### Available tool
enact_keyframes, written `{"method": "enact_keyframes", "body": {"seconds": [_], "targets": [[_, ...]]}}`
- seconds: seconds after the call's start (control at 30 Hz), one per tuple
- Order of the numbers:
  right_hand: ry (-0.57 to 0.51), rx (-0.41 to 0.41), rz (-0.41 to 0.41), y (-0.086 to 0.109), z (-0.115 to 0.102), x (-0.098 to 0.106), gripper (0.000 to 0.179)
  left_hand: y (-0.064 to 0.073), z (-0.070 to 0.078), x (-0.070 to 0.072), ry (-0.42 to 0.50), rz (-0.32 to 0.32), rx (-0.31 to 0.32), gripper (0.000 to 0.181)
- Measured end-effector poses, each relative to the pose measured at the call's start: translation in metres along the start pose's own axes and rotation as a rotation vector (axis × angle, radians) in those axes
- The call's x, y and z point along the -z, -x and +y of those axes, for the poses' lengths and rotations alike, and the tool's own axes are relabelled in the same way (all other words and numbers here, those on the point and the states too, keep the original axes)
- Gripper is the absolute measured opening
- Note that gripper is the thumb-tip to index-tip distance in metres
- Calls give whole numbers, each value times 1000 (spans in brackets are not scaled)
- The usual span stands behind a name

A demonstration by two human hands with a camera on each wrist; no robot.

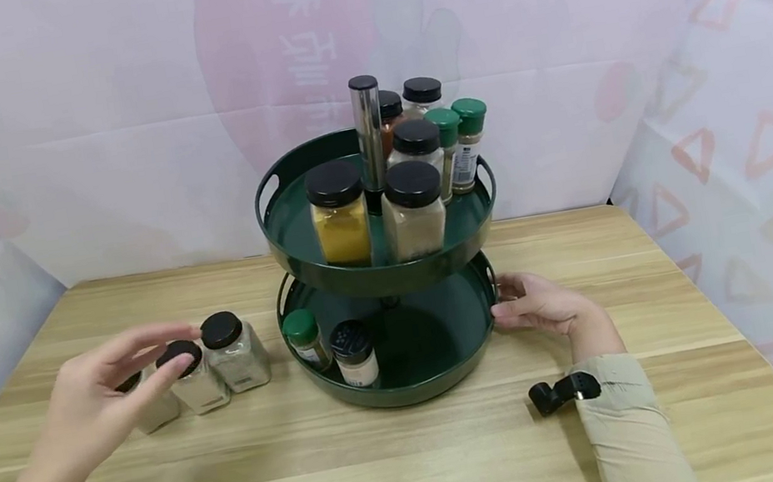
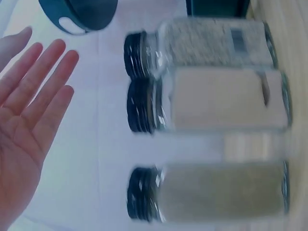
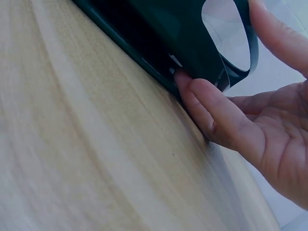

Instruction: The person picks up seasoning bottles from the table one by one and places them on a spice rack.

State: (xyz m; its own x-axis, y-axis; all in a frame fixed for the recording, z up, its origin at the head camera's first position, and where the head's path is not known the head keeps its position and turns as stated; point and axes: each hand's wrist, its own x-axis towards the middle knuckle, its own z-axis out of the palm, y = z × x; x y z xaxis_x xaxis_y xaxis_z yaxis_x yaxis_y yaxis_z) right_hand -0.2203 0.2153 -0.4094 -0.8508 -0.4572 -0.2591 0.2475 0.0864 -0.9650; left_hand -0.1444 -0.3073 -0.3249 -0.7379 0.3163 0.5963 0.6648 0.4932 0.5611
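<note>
My left hand [image 1: 103, 395] hovers with nothing in it over three square spice jars with black lids. Of these, one jar [image 1: 242, 363] has speckled contents, one [image 2: 221, 98] is pale beige, and one [image 2: 221, 192] is greenish. Their lids lie beyond the spread fingers [image 2: 50, 72] in the left wrist view. A dark green two-tier spice rack [image 1: 411, 395] stands mid-table. At the right side of its lower tray, my right hand [image 1: 537, 306] grips the wall, thumb at the rim by the handle cutout and fingertips [image 3: 204, 94] low against the outside.
On the upper tier stand a yellow spice jar [image 1: 342, 227], a beige jar [image 1: 415, 215], green-capped bottles [image 1: 466, 148] and more black-lidded jars around a metal post [image 1: 370, 134]. The lower tray holds a green-capped bottle [image 1: 306, 340] and a black-capped shaker [image 1: 356, 355]. A white cloth hangs behind.
</note>
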Motion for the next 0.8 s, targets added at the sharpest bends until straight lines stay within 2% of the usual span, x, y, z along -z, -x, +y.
{"method": "enact_keyframes", "body": {"seconds": [0.1,0.23,0.5,0.8], "targets": [[2,1,-1,-1,0,0,89,5,-5,8,-19,32,58,38],[4,2,-5,-1,0,0,89,10,-11,20,-38,41,155,34],[5,1,0,0,-1,-1,90,18,-32,37,-33,57,218,37],[-3,-3,4,1,0,0,91,32,-61,46,-9,-6,308,49]]}}
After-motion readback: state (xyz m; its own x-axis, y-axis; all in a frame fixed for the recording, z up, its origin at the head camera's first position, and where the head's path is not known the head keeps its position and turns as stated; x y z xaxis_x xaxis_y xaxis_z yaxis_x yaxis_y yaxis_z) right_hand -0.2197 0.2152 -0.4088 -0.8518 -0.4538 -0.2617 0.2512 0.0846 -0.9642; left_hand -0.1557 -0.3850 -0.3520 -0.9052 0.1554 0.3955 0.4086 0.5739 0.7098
